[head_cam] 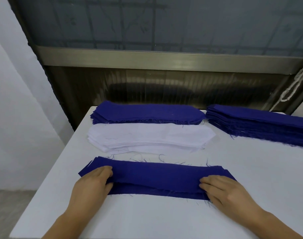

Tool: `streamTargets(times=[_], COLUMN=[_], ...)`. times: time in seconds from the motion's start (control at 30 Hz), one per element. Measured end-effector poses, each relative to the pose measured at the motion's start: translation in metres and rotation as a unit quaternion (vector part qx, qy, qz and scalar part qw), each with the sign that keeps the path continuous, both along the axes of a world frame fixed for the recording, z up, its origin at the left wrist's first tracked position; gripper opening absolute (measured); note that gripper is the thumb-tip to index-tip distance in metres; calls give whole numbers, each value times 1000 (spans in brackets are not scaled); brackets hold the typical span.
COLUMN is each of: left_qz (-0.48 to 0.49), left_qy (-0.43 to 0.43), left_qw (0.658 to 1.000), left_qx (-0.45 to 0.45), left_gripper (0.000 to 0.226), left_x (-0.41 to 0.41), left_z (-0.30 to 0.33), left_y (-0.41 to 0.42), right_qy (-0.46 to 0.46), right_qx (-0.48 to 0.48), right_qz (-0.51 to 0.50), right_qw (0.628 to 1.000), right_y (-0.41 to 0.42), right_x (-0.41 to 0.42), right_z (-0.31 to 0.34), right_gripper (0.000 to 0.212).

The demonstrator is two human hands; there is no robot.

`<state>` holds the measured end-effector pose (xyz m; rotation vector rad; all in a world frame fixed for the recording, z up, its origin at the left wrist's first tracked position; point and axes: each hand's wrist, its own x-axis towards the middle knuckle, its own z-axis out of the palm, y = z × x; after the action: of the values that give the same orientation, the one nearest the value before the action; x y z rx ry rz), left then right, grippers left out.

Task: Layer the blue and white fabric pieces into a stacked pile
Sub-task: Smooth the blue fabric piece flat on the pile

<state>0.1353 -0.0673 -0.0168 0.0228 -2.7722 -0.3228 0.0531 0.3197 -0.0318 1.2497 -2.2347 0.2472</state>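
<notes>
— Hands? The left hand (93, 180) and right hand (219, 188) each pinch an end of the near blue pieces (155, 178) on the white tabletop (155, 218).

— Behind them?

— Blue stack (261, 125) (far right), another blue stack (147, 112), then the white stack (147, 137).

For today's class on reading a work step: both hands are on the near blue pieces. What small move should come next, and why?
Probably slide the top blue piece toward the body to square it: its near edge sits back from the lower blue piece, while the left hand and right hand hold the ends.
</notes>
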Motion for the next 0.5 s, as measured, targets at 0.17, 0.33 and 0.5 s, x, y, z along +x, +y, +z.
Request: streamTargets(times=[0.17, 0.33, 0.5], left_qz=[-12, -8, -10], left_qy=[21, 8, 70], left_qw=[999, 1000, 996], left_qx=[-22, -29, -56], left_gripper=[10, 33, 16], left_x=[1, 2, -1], left_z=[2, -1, -6], left_y=[4, 9, 6], right_qy=[-7, 11, 21], right_qx=[4, -13, -37], right_qz=[-15, -29, -44], right_qw=[1000, 999, 998], right_y=[2, 4, -1], right_x=[3, 4, -2], right_z=[6, 8, 9], right_gripper=[64, 63, 50])
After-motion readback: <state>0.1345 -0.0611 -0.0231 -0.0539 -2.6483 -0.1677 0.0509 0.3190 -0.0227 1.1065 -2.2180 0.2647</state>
